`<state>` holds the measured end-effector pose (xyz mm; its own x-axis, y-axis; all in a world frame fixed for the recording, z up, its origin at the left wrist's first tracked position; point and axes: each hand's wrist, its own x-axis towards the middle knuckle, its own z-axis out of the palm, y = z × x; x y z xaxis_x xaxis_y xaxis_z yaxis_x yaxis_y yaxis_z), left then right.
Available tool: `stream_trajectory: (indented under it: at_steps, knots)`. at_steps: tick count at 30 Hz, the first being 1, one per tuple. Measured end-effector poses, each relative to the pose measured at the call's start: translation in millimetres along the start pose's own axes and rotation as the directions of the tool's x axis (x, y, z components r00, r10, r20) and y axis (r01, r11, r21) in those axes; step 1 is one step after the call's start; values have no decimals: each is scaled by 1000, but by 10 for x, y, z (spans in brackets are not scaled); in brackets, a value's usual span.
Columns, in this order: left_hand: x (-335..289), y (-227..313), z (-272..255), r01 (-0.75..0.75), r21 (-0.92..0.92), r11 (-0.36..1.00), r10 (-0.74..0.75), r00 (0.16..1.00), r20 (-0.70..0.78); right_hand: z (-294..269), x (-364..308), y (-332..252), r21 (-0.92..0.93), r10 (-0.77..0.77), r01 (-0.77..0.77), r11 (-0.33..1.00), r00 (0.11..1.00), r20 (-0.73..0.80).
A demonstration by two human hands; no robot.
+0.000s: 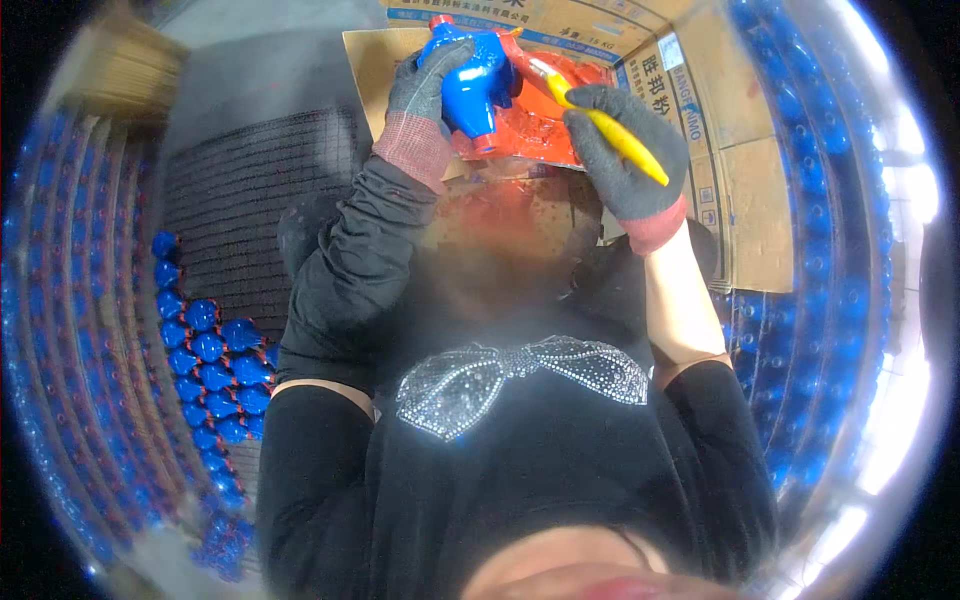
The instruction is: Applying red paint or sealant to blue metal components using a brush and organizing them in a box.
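Note:
My left hand (420, 85), in a dark grey work glove with a reddish cuff, grips a glossy blue casting (474, 92), which looks like a valve body. Red coats its top and bottom ends, and its right side is next to the brush tip. In my right hand (640, 165), gloved the same way, is a paintbrush (628, 146) with a yellow handle. Its red-stained bristle end points up and left at the casting's right opening; whether they touch I cannot tell. Just behind and below the casting lies a red, paint-covered sheet or liner (545, 130) in a cardboard box.
Cardboard boxes (745, 130) stand ahead and to the right. On the left, blue castings with red ends (215, 375) sit in rows on a dark mesh rack (265, 190). More blue pieces are stacked along both sides (825, 230). A straw-coloured bundle (120, 70) is at the far left.

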<state>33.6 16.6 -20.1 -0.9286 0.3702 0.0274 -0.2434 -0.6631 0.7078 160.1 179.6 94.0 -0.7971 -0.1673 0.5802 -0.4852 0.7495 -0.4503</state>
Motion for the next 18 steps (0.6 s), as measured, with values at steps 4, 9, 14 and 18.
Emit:
stream_trajectory:
  at_steps: [4, 9, 14, 18]
  knots:
    - [1, 43, 31, 39, -131, 991, -42, 999, -14, 34, -176, 6, -148, -156, 156, 977, 988, 13]
    - [-49, 106, 76, 39, -277, 960, -52, 998, -39, -3, -411, 96, -196, -194, 195, 961, 981, 24]
    - [-241, 337, -136, -156, -182, 971, 159, 987, 1, -232, -493, 34, -177, -17, -17, 984, 981, -192]
    - [-638, 491, -268, -163, -327, 931, 192, 980, 60, -215, -557, 237, -202, 115, -109, 973, 993, 21]
